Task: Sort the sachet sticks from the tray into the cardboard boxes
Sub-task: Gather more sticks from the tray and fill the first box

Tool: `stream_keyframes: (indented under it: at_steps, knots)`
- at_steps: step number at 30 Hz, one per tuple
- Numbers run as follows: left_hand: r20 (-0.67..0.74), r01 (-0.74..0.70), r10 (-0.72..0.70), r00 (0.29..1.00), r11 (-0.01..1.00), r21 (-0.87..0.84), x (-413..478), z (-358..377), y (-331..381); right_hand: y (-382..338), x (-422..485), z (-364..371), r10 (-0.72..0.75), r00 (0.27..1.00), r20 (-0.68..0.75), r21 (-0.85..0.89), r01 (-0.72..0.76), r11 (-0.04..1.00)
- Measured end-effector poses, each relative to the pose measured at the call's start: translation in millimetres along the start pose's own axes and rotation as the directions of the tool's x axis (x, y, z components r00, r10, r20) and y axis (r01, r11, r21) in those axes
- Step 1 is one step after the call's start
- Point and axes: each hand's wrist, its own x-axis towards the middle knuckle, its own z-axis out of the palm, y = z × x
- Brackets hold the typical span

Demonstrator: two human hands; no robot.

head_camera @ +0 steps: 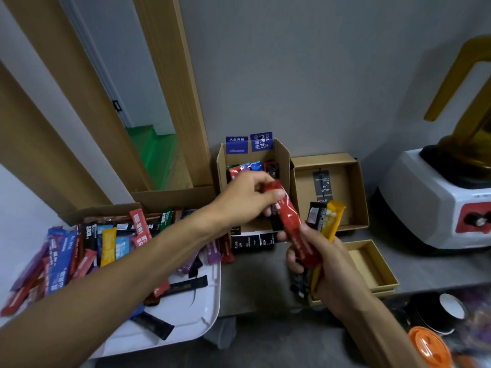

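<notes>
A white tray at the lower left carries a heap of coloured sachet sticks. My left hand pinches the top end of a red sachet stick above the tall cardboard box, which holds several upright sticks. My right hand grips the lower end of that red stick together with a yellow stick and black sticks. A shallow cardboard box to the right holds a black stick. A small box lies nearer, partly hidden by my right hand.
A white blender base with an amber jug stands at the right. An orange lid and a black-and-white cup sit at the lower right. A grey wall rises behind the boxes. Wooden door frames stand at the left.
</notes>
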Motion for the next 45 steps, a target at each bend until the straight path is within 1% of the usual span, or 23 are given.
stream_keyframes:
  at_steps: [2,3,7,8,9,11,12,13,15,16,18,20,23,25,26,28,31,33,36,40,42,43,45]
  knots:
    - [-0.059,0.055,-0.059,0.997,0.997,-0.057,-1,-12,-5,2,-2,-3,-0.037,0.995,-0.096,-0.091,0.028,0.995]
    - [-0.058,0.078,-0.081,0.995,0.996,-0.049,-4,-16,-6,3,-3,-6,-0.053,0.988,-0.145,-0.126,0.034,0.991]
    - [0.007,0.112,-0.112,0.994,0.993,0.037,-21,-21,-7,-4,-1,-14,-0.122,0.955,-0.269,-0.167,0.079,0.983]
    - [0.036,0.083,-0.089,0.995,0.987,0.140,-25,-22,-7,-7,-1,-15,-0.151,0.947,-0.283,-0.181,0.101,0.978]
    - [0.077,0.035,-0.060,0.995,0.957,0.289,-28,-23,-7,-9,-1,-16,-0.180,0.941,-0.288,-0.216,0.119,0.969]
    - [0.151,-0.088,0.005,0.989,0.830,0.550,-32,-19,-7,-12,0,-16,-0.227,0.938,-0.260,-0.331,0.135,0.934]
    - [0.169,-0.139,0.043,0.985,0.783,0.607,-33,-15,-8,-13,1,-13,-0.242,0.941,-0.236,-0.384,0.139,0.913]
    - [0.175,-0.174,0.081,0.981,0.761,0.625,-32,-11,-8,-14,1,-10,-0.255,0.943,-0.211,-0.420,0.148,0.895]
    - [0.146,-0.190,0.126,0.981,0.764,0.616,-31,-1,-11,-18,3,-7,-0.275,0.945,-0.179,-0.441,0.172,0.881]
    - [0.095,-0.154,0.121,0.988,0.801,0.579,-31,4,-14,-19,4,-7,-0.278,0.942,-0.186,-0.430,0.177,0.886]
    - [-0.098,-0.035,0.083,0.992,0.909,0.415,-26,14,-22,-19,5,-11,-0.276,0.932,-0.233,-0.390,0.170,0.905]
    - [-0.307,0.054,0.025,0.951,0.968,0.244,-14,22,-33,-16,4,-15,-0.262,0.923,-0.282,-0.361,0.151,0.920]
    - [-0.471,0.136,-0.075,0.879,0.986,0.098,17,35,-51,-8,3,-16,-0.206,0.933,-0.294,-0.323,0.106,0.940]
    - [-0.531,0.184,-0.106,0.841,0.978,0.096,34,38,-60,-5,1,-16,-0.162,0.944,-0.286,-0.293,0.075,0.953]
    - [-0.538,0.209,-0.113,0.835,0.971,0.119,40,39,-65,-4,0,-16,-0.145,0.949,-0.279,-0.277,0.065,0.959]
    - [-0.528,0.247,-0.120,0.840,0.953,0.175,46,41,-74,-2,-2,-17,-0.125,0.956,-0.265,-0.259,0.054,0.964]
    - [-0.502,0.231,-0.067,0.862,0.934,0.272,45,44,-85,1,-3,-21,-0.116,0.958,-0.264,-0.258,0.046,0.965]
    - [-0.486,0.195,0.021,0.874,0.900,0.389,42,44,-87,1,-4,-23,-0.114,0.958,-0.263,-0.245,0.048,0.968]
    - [-0.474,0.173,0.147,0.868,0.807,0.565,41,43,-85,2,-3,-24,-0.109,0.960,-0.257,-0.221,0.052,0.974]
    - [-0.421,0.201,0.191,0.886,0.661,0.723,36,43,-77,5,-2,-24,-0.091,0.962,-0.257,-0.176,0.046,0.983]
    - [-0.411,0.186,0.241,0.879,0.620,0.762,34,44,-77,7,-1,-25,-0.077,0.964,-0.254,-0.150,0.039,0.988]
    - [-0.402,0.179,0.279,0.872,0.584,0.792,33,45,-77,7,0,-25,-0.072,0.965,-0.253,-0.136,0.038,0.990]
    - [-0.372,0.189,0.363,0.854,0.450,0.873,35,48,-81,7,1,-26,-0.058,0.964,-0.259,-0.086,0.036,0.996]
